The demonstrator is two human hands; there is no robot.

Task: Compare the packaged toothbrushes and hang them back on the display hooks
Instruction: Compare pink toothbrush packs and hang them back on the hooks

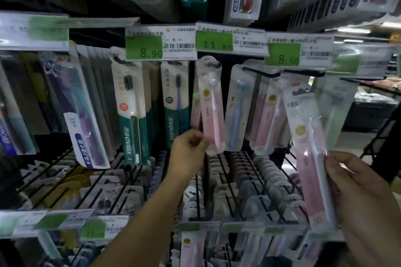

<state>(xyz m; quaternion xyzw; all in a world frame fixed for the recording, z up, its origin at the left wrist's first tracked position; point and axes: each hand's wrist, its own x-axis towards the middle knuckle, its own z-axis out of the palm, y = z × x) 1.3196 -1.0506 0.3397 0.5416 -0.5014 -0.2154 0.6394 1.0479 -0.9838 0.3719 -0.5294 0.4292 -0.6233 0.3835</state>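
Head view, toothbrush aisle.

Item: pale pink clear-fronted toothbrush pack with a white brush (pixel 211 106), hanging from a black wire display hook (pixel 213 64) under the green 11.80 price label (pixel 213 42). Its lower edge is pinched by the left hand (pixel 188 147), fingers curled on the pack's bottom left corner.

Item: second pink and clear blister pack holding a pale blue-white brush (pixel 308 147), off the hooks, held upright and slightly tilted in front of the display. The right hand (pixel 364 197) grips its lower half, fingers wrapped round the pack.

Neighbours: a clear pack with a blue brush (pixel 236 110) just beside the hanging pink one; green and white YIBAO packs (pixel 132 115) further left.

Step, as judged: comparison stage, one pack on its hook and one in hand. Next move calls for lifting the held pack so its top slot meets a free hook tip, then sliding it back.
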